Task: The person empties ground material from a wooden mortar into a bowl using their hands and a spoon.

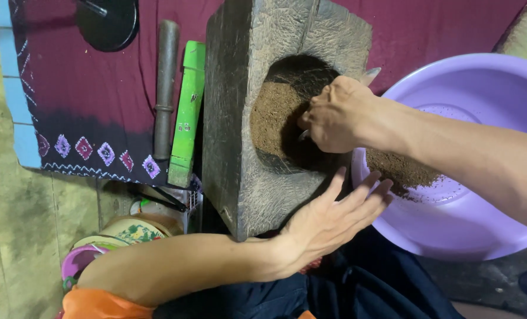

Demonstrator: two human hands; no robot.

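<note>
Scooping brown powder from the stone mortar hollow, right hand clenched around a spoon, nearer than left hand lying released beside the purple basin.

The floor is worn, mottled concrete or tile in greenish-grey, stained and dull. A dark maroon cloth lies spread over it, shading to black at its near edge, with a border of white stitching and pink and purple diamond shapes. A pale blue strip runs along the cloth's left side. At the lower right the ground looks dark and rough. The light is dim and even, casting soft shadows.
</note>
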